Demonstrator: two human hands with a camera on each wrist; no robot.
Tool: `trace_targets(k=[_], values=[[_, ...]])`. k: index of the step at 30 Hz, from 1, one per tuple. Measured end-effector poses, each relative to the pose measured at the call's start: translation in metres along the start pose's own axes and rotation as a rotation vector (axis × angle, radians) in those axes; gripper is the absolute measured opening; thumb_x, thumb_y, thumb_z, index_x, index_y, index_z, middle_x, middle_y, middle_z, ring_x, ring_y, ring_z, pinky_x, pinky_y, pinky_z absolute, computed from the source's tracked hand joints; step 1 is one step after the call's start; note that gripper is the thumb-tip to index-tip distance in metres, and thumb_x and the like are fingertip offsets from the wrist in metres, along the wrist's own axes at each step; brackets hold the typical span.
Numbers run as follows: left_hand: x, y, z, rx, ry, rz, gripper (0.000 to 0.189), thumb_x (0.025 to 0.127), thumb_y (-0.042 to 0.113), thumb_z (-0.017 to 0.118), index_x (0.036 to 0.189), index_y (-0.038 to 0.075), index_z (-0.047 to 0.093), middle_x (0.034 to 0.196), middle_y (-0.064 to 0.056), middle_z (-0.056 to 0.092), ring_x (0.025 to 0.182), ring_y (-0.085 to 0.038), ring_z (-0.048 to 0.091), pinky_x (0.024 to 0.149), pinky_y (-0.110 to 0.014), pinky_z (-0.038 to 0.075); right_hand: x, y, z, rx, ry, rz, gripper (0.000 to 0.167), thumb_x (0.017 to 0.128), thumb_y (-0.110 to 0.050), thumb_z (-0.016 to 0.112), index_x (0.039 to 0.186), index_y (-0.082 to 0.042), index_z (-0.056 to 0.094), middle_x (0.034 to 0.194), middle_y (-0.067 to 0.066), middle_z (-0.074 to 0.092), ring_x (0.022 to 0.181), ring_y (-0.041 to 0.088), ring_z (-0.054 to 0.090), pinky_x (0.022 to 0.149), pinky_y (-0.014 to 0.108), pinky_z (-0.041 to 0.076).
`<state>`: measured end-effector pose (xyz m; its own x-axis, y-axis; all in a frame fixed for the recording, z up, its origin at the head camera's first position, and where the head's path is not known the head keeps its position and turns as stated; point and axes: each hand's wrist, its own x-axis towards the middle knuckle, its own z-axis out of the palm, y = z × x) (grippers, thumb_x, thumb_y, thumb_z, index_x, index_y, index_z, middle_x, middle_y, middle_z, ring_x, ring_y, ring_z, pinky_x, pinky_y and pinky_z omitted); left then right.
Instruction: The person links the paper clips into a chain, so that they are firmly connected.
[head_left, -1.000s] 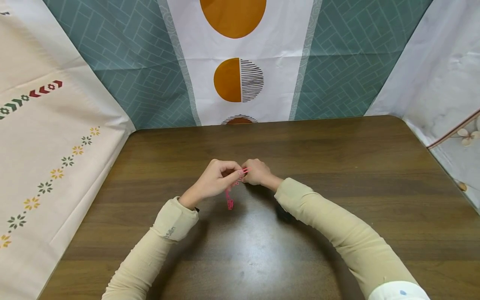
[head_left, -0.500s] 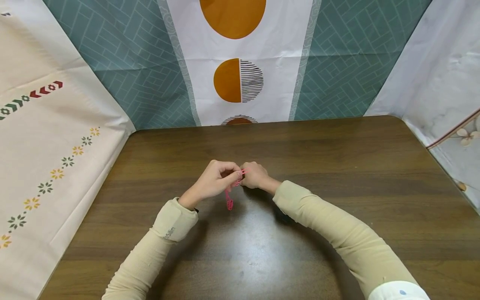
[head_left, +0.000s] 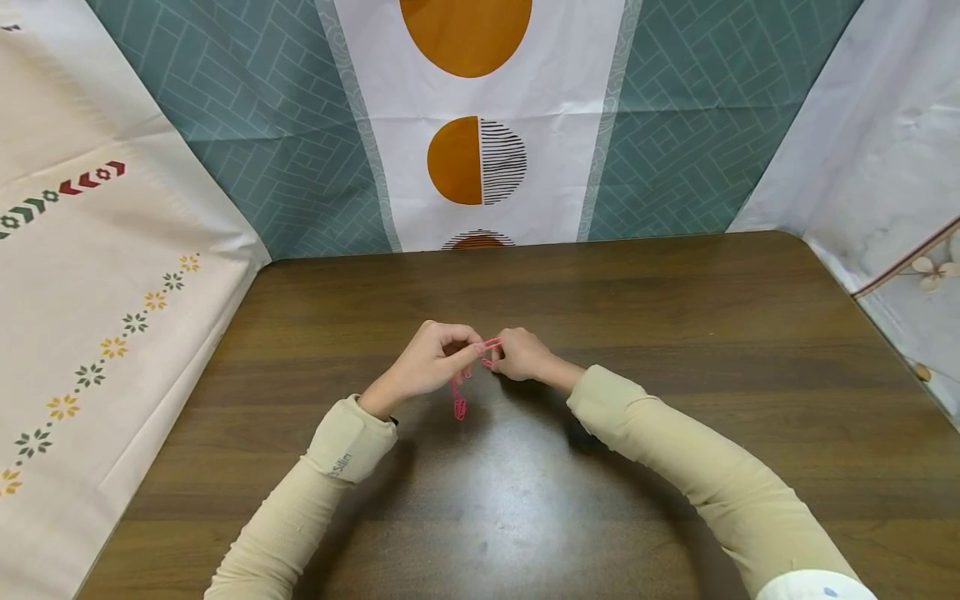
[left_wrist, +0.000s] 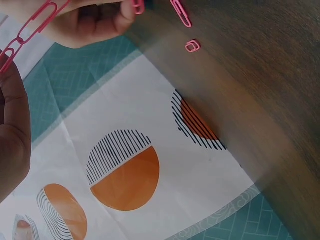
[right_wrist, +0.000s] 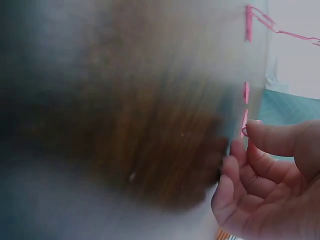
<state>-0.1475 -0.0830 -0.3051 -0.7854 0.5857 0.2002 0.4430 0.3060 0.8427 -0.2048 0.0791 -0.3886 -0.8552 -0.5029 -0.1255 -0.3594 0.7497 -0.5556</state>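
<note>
In the head view my left hand (head_left: 435, 358) pinches a chain of pink paper clips (head_left: 459, 408), whose loose end hangs below the fingers. Just to its right is my right hand (head_left: 525, 354), with pink wire spanning the small gap between the two. Linked clips (left_wrist: 37, 22) run up from the left fingers in the left wrist view. The right wrist view has my right thumb and fingers (right_wrist: 272, 137) pinching a small pink paper clip (right_wrist: 245, 125). The fingers partly cover the join, so I cannot tell whether those clips are linked.
A brown wooden table (head_left: 675, 333) lies under both hands. More pink clips (left_wrist: 192, 46) show against the wood in the left wrist view; whether they hang or lie there is unclear. Patterned cloth (head_left: 480, 158) covers the wall behind the table's far edge.
The right hand has first come slightly nearer the left hand, then drawn back to the right, so pink wire shows between them. My left hand has stayed almost still.
</note>
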Motion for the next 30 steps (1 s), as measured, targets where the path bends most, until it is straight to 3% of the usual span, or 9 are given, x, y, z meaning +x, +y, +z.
trace_targets(k=[6,15,20,27,30], values=[[0.001,0.001,0.001,-0.002,0.001,-0.012,0.016,0.087,-0.004,0.052,0.074,-0.003,0.062,0.055,-0.016,0.053,0.047,-0.033,0.051,0.044,-0.025,0.043,-0.011,0.004,-0.011,0.081,0.013,-0.011,0.015,0.081,-0.007,0.067,0.067,-0.006,0.061,0.064,0.0,0.056,0.054,0.01,0.045,0.051,0.021,0.037],[0.002,-0.003,0.002,-0.039,-0.015,-0.032,0.017,0.089,-0.003,0.051,0.075,-0.003,0.062,0.054,-0.019,0.049,0.047,-0.039,0.049,0.044,-0.026,0.043,-0.028,0.012,-0.027,0.168,0.092,-0.047,0.009,0.079,-0.006,0.069,0.07,-0.006,0.064,0.06,-0.002,0.057,0.054,0.009,0.046,0.053,0.023,0.039],[0.003,-0.004,0.004,-0.058,-0.023,-0.048,0.017,0.088,-0.004,0.052,0.073,-0.003,0.061,0.053,-0.015,0.049,0.048,-0.043,0.047,0.043,-0.024,0.04,-0.039,0.015,-0.035,0.224,0.117,-0.051,0.002,0.079,-0.003,0.066,0.077,-0.003,0.067,0.066,0.006,0.062,0.058,0.011,0.048,0.056,0.025,0.04],[0.004,-0.002,0.005,-0.043,-0.022,-0.075,0.019,0.087,-0.005,0.051,0.071,-0.002,0.061,0.052,-0.016,0.052,0.047,-0.041,0.048,0.043,-0.021,0.039,-0.054,0.015,-0.048,0.321,0.166,-0.068,0.005,0.08,0.001,0.065,0.08,-0.003,0.067,0.075,0.012,0.064,0.063,0.019,0.055,0.057,0.027,0.041],[0.006,-0.012,0.006,-0.051,-0.025,-0.064,0.021,0.088,-0.004,0.05,0.07,0.0,0.06,0.052,-0.014,0.051,0.045,-0.036,0.048,0.042,-0.022,0.038,-0.059,0.015,-0.052,0.345,0.201,-0.074,0.004,0.08,0.001,0.065,0.081,-0.002,0.067,0.073,0.008,0.063,0.063,0.017,0.055,0.059,0.028,0.041]])
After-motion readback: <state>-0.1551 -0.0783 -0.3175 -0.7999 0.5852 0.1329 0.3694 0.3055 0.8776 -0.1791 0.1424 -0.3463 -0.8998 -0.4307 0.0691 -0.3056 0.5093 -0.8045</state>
